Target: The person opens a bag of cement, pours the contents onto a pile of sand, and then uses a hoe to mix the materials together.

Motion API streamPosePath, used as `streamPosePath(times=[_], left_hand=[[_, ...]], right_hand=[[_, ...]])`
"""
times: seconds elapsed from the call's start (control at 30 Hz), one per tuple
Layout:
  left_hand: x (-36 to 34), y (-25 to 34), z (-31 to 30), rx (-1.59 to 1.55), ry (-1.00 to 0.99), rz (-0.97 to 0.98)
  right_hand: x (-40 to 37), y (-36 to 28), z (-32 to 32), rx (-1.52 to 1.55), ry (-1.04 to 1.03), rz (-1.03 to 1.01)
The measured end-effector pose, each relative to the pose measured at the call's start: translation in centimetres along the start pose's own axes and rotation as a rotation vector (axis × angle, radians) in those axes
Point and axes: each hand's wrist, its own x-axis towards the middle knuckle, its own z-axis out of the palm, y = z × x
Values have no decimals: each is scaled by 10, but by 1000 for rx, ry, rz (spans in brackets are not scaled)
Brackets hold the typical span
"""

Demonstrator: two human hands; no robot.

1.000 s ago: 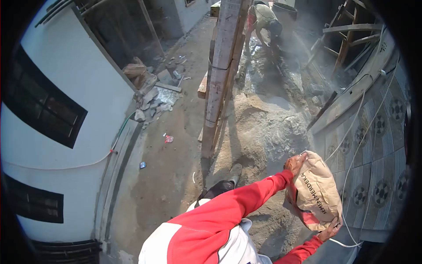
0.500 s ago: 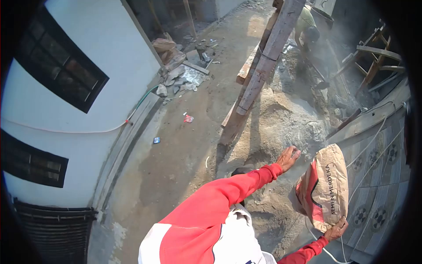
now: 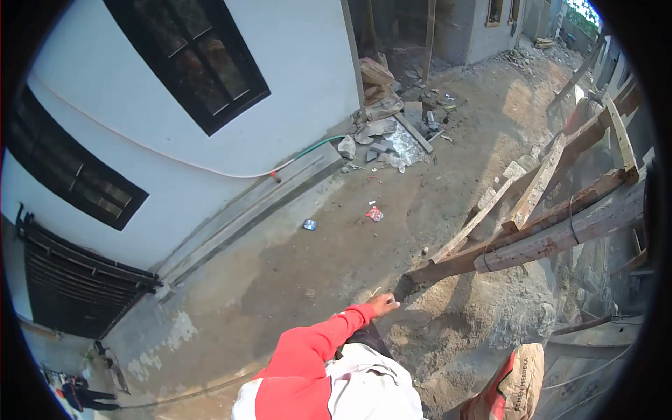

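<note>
My left hand [image 3: 383,304], at the end of a red sleeve, is over the ground beside the foot of a wooden beam. Its fingers are loosely curled, and nothing shows in them. A brown paper cement bag [image 3: 525,385] with a red side and the print "SEMEN MERDEKA" stands at the lower right, cut off by the bottom edge. My right hand is out of view. Between my left hand and the bag lies a heap of sandy grey material [image 3: 476,308].
Wooden beams [image 3: 532,241] slope across the right side. A white wall [image 3: 280,63] with dark windows borders the left, with a hose [image 3: 210,168] along it. Rubble [image 3: 381,143] lies at its far corner. A person [image 3: 87,395] in dark clothes is at the lower left.
The view has swung left. My left hand has moved away from the bag, its spread fingers now curled. My right hand, earlier at the bag's lower edge, has left the view.
</note>
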Motion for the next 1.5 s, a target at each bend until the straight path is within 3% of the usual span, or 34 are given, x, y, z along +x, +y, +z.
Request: streamPosePath(times=[0.03,0.07,0.1,0.13,0.17,0.2,0.23,0.3,0.4,0.43,0.47,0.53,0.6,0.73,0.8,0.83,0.87,0.9,0.97,1.03,1.1,1.13,1.23,1.33,1.4,1.5], left_hand=[[-1,-37,-25,-64,26,-85],[-2,-90,-36,-18,177,-132],[-18,-109,-70,81,144,-280],[-40,-108,-106,87,136,-451],[-55,-127,-131,97,199,-543],[-69,-152,-148,137,334,-541],[-76,-176,-165,-82,311,-687],[-84,-200,-193,-320,370,-840],[-61,-209,-210,-411,386,-835],[-44,-189,-216,-455,381,-802],[-20,-173,-218,-533,392,-759],[15,-141,-222,-598,400,-715],[70,-93,-235,-704,230,-508],[178,-22,-282,-683,126,-209],[224,-1,-316,-666,102,-118],[245,8,-333,-673,130,-102],[268,18,-352,-684,164,-81],[281,24,-370,-673,157,-74],[313,36,-413,-709,267,-37],[336,43,-461,-700,385,11],[339,49,-510,-707,606,70],[342,58,-535,-719,705,86],[348,73,-611,-695,936,99],[365,93,-687,-465,1213,234],[384,120,-739,-339,1332,370],[406,174,-807,-268,1454,637]], right_hand=[[-2,-26,8,-87,-118,-16],[-15,-48,23,-17,-38,-122],[-24,-61,35,-144,99,-342],[-29,-79,46,-199,201,-377],[-37,-164,20,131,-161,416],[-40,-184,31,167,-204,447],[-43,-169,49,-194,-232,-37],[-48,-183,79,-524,-244,-266],[-70,-266,91,-571,-430,-269],[-63,-240,117,-435,-516,-72],[-62,-242,129,-446,-521,-69],[-66,-262,152,-679,-730,-129],[-69,-272,179,-662,-823,-83],[-82,-315,207,-585,-1000,161],[-104,-225,309,-451,-791,249],[-114,-186,355,-376,-685,280],[-102,-261,314,-490,-905,317],[-85,-386,246,-596,-1137,324],[-126,-251,367,-627,-1193,323],[-140,-261,377,-606,-1087,417],[-110,-370,318,-795,-1304,300],[-123,-247,373,-647,-1241,347],[-94,-373,351,-693,-1411,384],[-70,-465,366,-652,-1552,522],[-46,-560,367,-633,-1639,641],[15,-736,339,-557,-1258,524]])
